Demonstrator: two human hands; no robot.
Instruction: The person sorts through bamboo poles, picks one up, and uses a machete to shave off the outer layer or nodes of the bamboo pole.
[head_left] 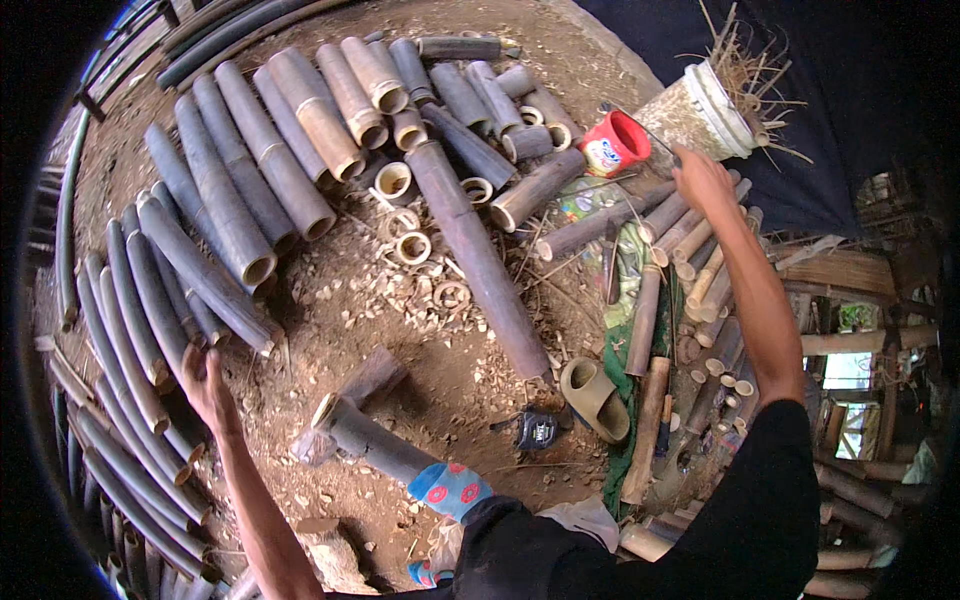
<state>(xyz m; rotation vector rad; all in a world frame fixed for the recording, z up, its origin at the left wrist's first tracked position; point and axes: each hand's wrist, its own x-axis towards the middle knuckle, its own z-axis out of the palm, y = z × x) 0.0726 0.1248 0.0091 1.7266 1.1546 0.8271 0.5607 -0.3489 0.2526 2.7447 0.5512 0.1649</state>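
My left hand [206,385] reaches out to the lower left, fingers spread, and rests against the ends of long grey bamboo poles [150,330]. My right hand [700,178] is stretched far to the upper right, closed around a thin dark tool [640,130] that runs toward a red cup [615,143]. Short tan bamboo sticks [700,260] lie just below that hand. A cut bamboo section [365,435] lies on the dirt between my arms, with my foot in a blue dotted sock [450,490] at its near end.
Thick bamboo tubes [300,130] are stacked at the top. A long pole [480,260] crosses the middle beside cut rings [410,245]. A white bucket [700,110] holds straw. A tape measure [537,430], a sandal [595,400] and a wooden block [370,375] lie on the ground.
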